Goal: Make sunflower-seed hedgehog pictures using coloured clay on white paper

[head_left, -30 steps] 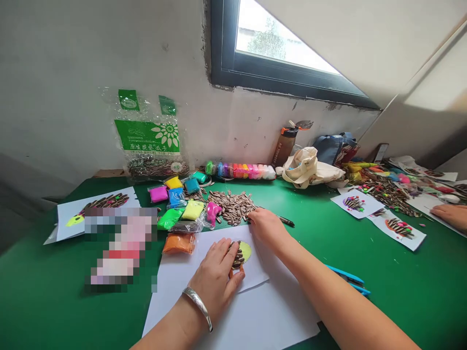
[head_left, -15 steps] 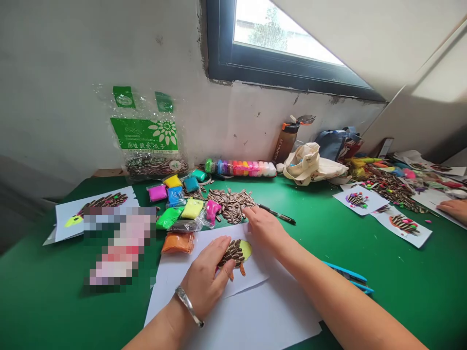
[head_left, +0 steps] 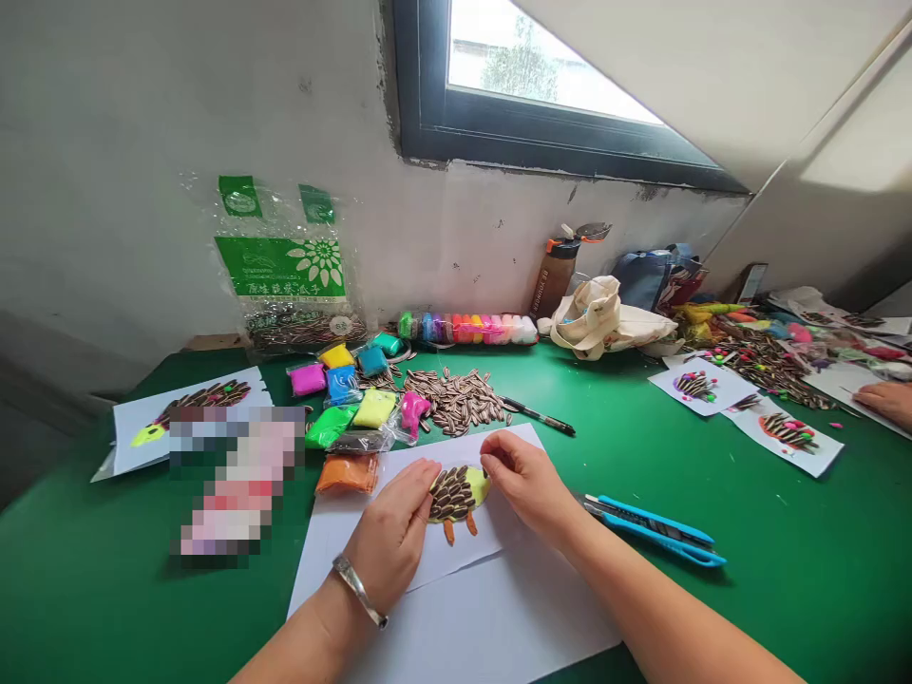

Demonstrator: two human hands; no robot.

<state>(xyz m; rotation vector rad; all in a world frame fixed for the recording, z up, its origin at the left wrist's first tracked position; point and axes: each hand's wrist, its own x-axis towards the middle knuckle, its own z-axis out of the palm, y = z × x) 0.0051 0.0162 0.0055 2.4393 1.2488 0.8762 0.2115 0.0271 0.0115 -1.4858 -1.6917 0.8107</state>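
On a white sheet of paper (head_left: 456, 560) lies a hedgehog picture (head_left: 452, 496), its back covered in dark striped sunflower seeds, with a yellow-green clay head and orange clay legs. My left hand (head_left: 390, 537) rests flat over the picture's left side, fingers stretched out, hiding part of it. The fingers of my right hand (head_left: 525, 480) are pinched at the head's right edge; a small dark sunflower seed shows at their tips. Just beyond the paper is a loose pile of sunflower seeds (head_left: 456, 399).
Bagged clay, including an orange pack (head_left: 347, 473), borders the paper's left. A black pen (head_left: 538, 415) lies beside the seeds, and a blue utility knife (head_left: 655, 532) near my right forearm. Finished seed pictures (head_left: 702, 388) and another person's hand (head_left: 887, 404) are at the right.
My right hand has drawn back from the seed pile to the hedgehog's head, its fingers now pinched. My left hand has shifted slightly left, uncovering more of the seeds and legs.
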